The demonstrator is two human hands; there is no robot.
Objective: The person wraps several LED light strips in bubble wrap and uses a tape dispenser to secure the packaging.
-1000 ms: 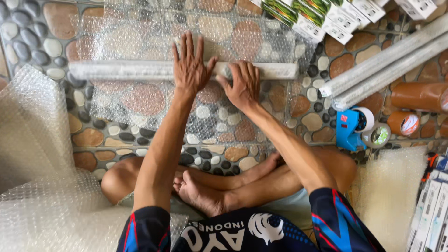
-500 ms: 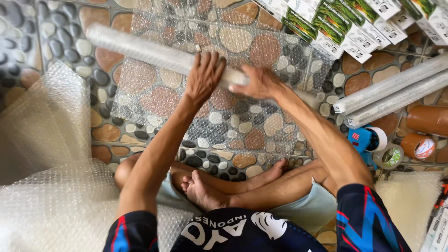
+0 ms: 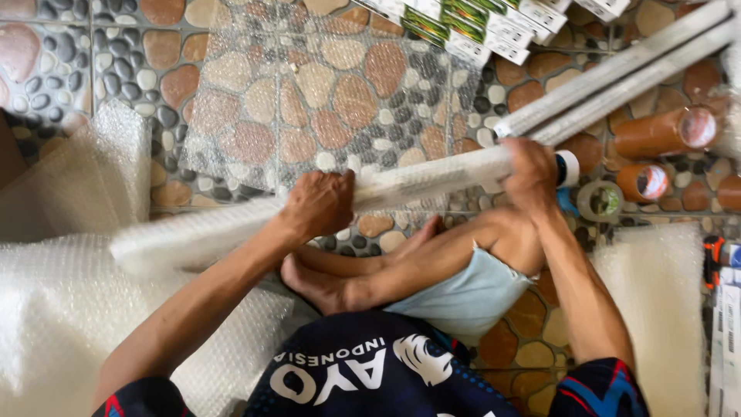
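The left hand (image 3: 323,202) was curled over the top of a long tube wrapped in bubble wrap (image 3: 417,179), fingers folded down around it and knuckles facing up, the forearm reaching out from the lower left. The right hand (image 3: 531,171) clasped the same tube further toward its far end, fingers closed about it, with the wrist bent and the forearm running almost straight up from the lower right. The tube lay slanted across the person's lap, above the crossed bare legs, its low end well out beyond the left hand and its high end just past the right hand.

Beyond both hands a loose sheet of bubble wrap (image 3: 309,93) lay spread on the pebble-patterned floor (image 3: 116,54). Just beyond the right hand, two more wrapped tubes (image 3: 617,77) rested side by side, and near them stood brown rolls of tape (image 3: 656,131). A heap of bubble wrap (image 3: 62,309) sat outside the left forearm.

The low end of the held tube was blurred and hard to make out. The fingertips of both hands were hidden behind the tube. A tape dispenser just behind the right hand was mostly covered, and the boxes at the top edge were cut off.
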